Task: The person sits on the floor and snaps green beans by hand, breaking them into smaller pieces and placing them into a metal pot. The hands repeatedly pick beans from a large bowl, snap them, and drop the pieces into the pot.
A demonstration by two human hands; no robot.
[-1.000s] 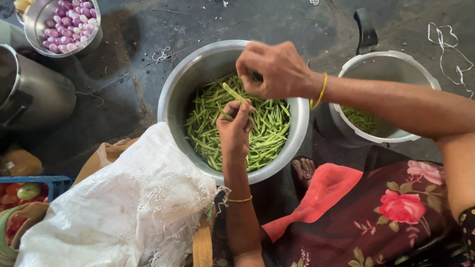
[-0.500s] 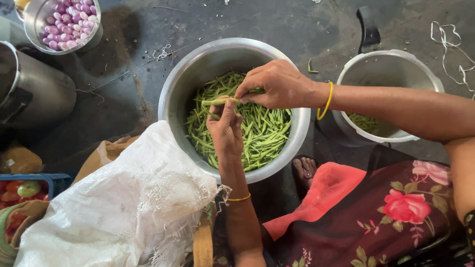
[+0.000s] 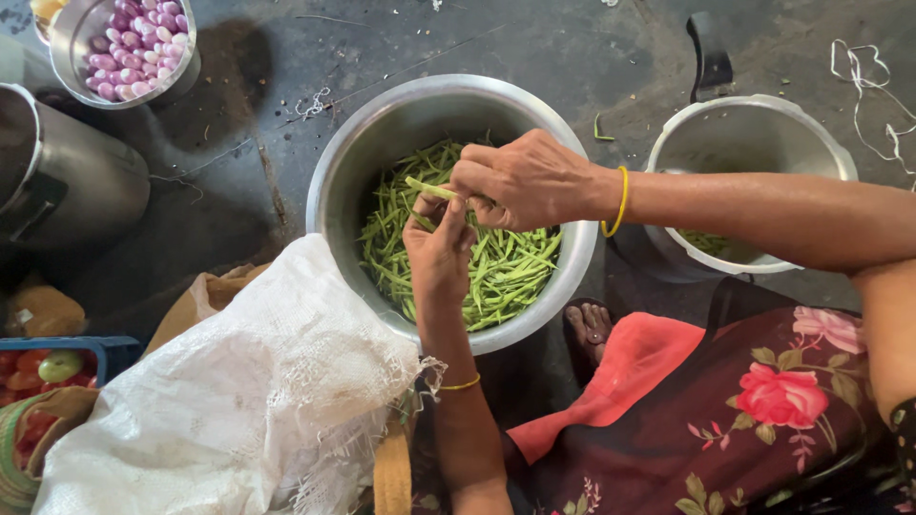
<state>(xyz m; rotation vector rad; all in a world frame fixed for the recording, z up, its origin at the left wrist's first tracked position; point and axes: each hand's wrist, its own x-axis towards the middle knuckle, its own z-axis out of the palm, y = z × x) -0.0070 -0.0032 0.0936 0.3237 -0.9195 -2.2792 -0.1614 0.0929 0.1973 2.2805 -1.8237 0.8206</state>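
A single green bean (image 3: pixel 431 189) lay across the gap between the two hands, above the large steel bowl (image 3: pixel 363 162) and just over the heap of cut beans (image 3: pixel 496 272) inside it. Its pale left end stuck out free; its right end ran in under the fingers of the right hand (image 3: pixel 523 179).

The right hand reached in from the right, knuckles up, a yellow bangle (image 3: pixel 621 200) at the wrist. Its fingers (image 3: pixel 474 179) were curled tight and pinched the bean's right end, so that hand was clenched on the bean.

The left hand (image 3: pixel 437 250) rose from below, palm toward the camera's far side, a thin yellow bangle on its wrist too. Its fingers (image 3: pixel 448 217) were bent up and closed against the bean from beneath, the tips meeting the right hand's tips; they gripped the same bean, with barely any opening between thumb and forefinger.

Around the bowl, on the dark floor (image 3: pixel 534 48), stood a second steel pot (image 3: pixel 754 133) to the right with a few green pieces in it, a smaller bowl of small purple onions (image 3: pixel 134 43) at upper left, and a steel vessel (image 3: pixel 67 176) at the left edge. A white woven sack (image 3: pixel 239 401) lay beside the big bowl at lower left, touching its rim.
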